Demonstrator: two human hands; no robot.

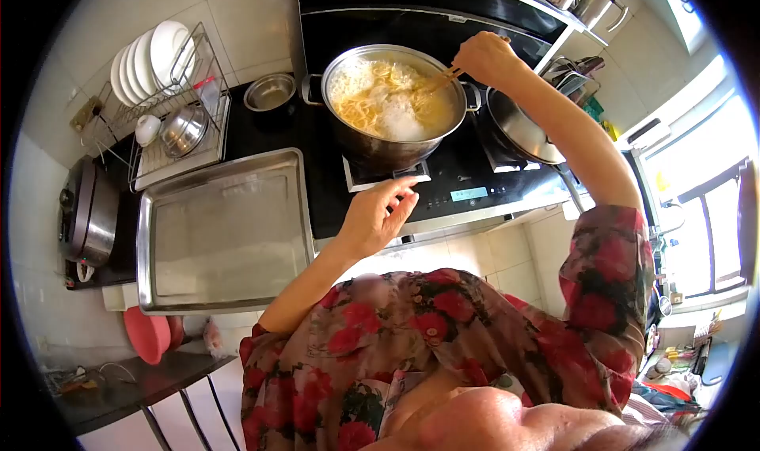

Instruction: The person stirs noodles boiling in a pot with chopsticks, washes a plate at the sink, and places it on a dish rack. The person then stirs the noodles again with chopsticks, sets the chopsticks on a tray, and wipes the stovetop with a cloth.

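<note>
A large two-handled steel pot [384, 149] stands on the left burner, holding noodles [372, 107] in foamy, pale liquid. Over the pot's right rim, my right hand [487, 58] is closed around wooden chopsticks [443, 80], whose far ends reach among the noodles. My left hand [380, 216] hovers in front of the pot, by the front edge of the stove [455, 178]. Its fingers are loosely bent and apart, with nothing visible in them. Whether it touches the stove edge is unclear.
A lidded pan [518, 126] sits on the right burner, its handle pointing toward me. To the left are a big metal tray [226, 233], a small steel bowl [270, 93] and a dish rack [178, 146] with white plates [168, 51]. A dark cooker [91, 214] stands far left.
</note>
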